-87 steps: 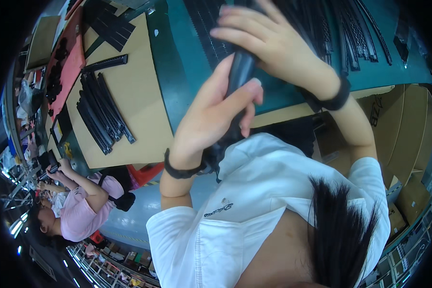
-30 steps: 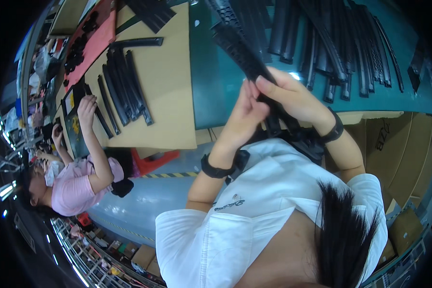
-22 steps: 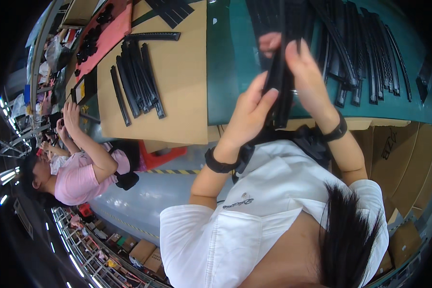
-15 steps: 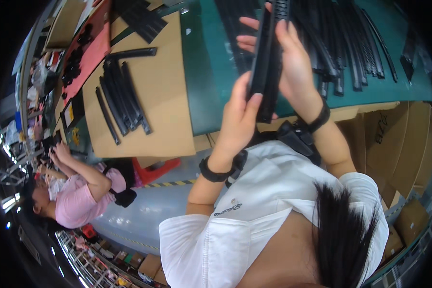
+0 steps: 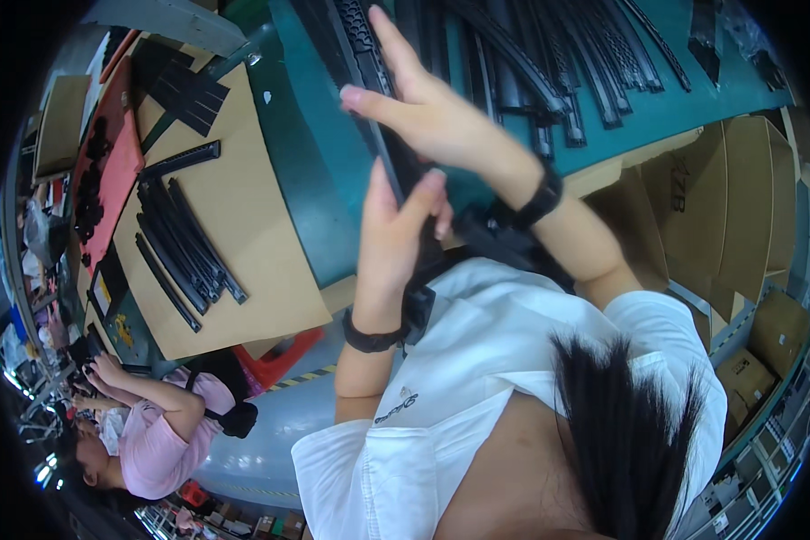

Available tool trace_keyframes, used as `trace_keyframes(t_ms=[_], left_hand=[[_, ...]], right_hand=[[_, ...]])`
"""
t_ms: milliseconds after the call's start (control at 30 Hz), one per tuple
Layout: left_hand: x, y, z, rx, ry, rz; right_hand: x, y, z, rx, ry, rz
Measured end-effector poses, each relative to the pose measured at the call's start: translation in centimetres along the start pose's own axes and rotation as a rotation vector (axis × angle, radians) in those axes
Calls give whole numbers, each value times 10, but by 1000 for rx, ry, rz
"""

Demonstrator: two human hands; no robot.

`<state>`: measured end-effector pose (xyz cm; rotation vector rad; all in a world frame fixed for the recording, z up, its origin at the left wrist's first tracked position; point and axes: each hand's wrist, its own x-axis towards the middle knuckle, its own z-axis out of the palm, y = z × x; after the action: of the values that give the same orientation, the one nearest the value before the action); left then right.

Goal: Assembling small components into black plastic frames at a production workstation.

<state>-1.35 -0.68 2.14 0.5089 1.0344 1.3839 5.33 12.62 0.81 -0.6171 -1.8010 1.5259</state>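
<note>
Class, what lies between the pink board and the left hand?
The head view shows cardboard with a pile of black strips on it, then green tabletop beside the left hand.

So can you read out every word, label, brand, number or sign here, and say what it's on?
Large dark letters on the cardboard box: there, but I won't copy them.
Small dark script on the white shirt: likewise not copied.
Marks on the smaller carton: too small to read.
Held black piece: no lettering I can make out.
</note>
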Motion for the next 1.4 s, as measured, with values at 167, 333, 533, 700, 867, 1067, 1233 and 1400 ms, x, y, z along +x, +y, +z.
trace_keyframes(t_ms=[167, 333, 533, 700, 867, 1067, 1233, 1400], left_hand=[[-1, 14, -16, -38, 114, -16], [3, 16, -16, 139, 235, 4], [7, 11, -1, 179, 149, 11], [11, 6, -1, 76, 148, 53], [14, 7, 9, 98, 112, 1], [32, -6, 32, 58, 41, -14], [42, -15, 30, -110, 29, -89], [38, -8, 20, -31, 107, -114]], right_hand=[[-5, -3, -111, -1222, 208, 31], [-9, 8, -139, -1287, 35, 356], [-15, 24, -136, -1246, 58, 245], [2, 23, -152, -774, 158, 305], [-23, 13, -151, -250, 375, 553], [-37, -23, -93, 185, 240, 553], [-41, -29, -60, 322, 210, 532], [-53, 7, -78, 299, 225, 533]])
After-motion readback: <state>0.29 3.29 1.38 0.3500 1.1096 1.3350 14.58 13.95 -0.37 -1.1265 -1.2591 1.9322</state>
